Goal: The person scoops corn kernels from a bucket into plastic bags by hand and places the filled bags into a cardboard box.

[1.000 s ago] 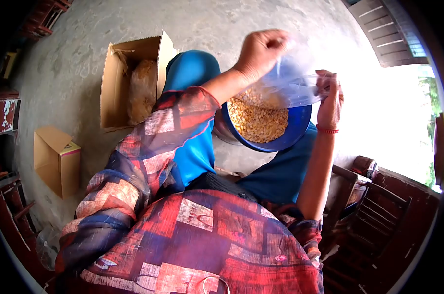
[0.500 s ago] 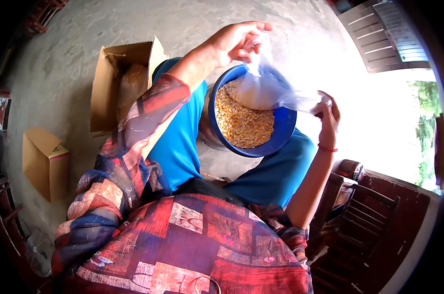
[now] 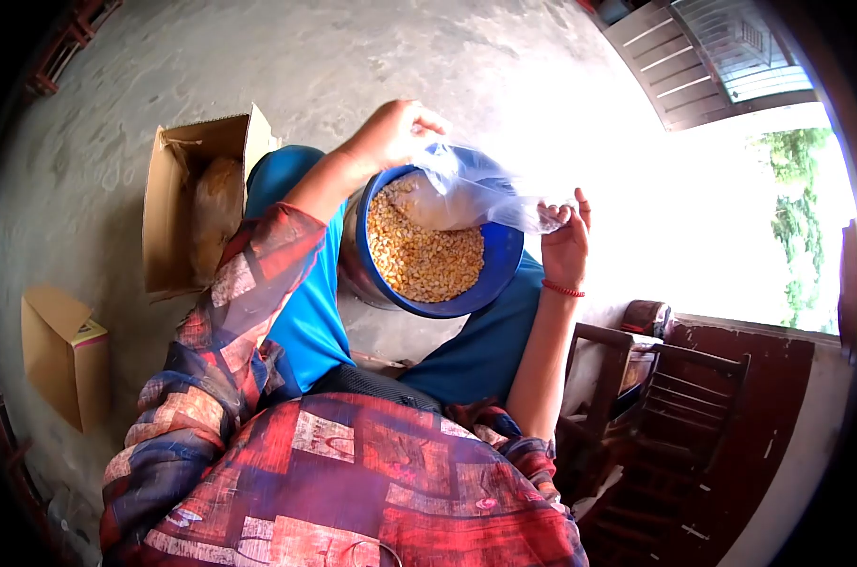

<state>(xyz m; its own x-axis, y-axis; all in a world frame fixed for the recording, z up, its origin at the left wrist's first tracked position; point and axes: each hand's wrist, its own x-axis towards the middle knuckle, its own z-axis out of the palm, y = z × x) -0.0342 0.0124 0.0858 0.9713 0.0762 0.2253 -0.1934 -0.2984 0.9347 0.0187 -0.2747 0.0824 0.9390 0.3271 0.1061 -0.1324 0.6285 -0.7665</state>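
Observation:
A clear plastic bag (image 3: 471,197) is stretched between my two hands, its lower part resting on yellow corn kernels (image 3: 424,253). The kernels lie in a round blue tub (image 3: 506,274) between my knees. My left hand (image 3: 398,134) pinches one side of the bag's mouth above the tub's far left rim. At the right rim, my right hand (image 3: 567,238) grips the opposite side, some fingers raised. Through the film a pale bulge shows in the bag; how much it contains I cannot tell.
On my left stands an open cardboard box (image 3: 168,222) with a plastic-wrapped bundle (image 3: 217,217) inside. A smaller cardboard box (image 3: 64,364) is nearer. A dark wooden chair (image 3: 688,402) stands on the right, below a bright doorway (image 3: 712,227).
Both hands have come lower and nearer each other, still holding the bag, and its mouth has sunk closer to the tub. The whole view has shifted slightly.

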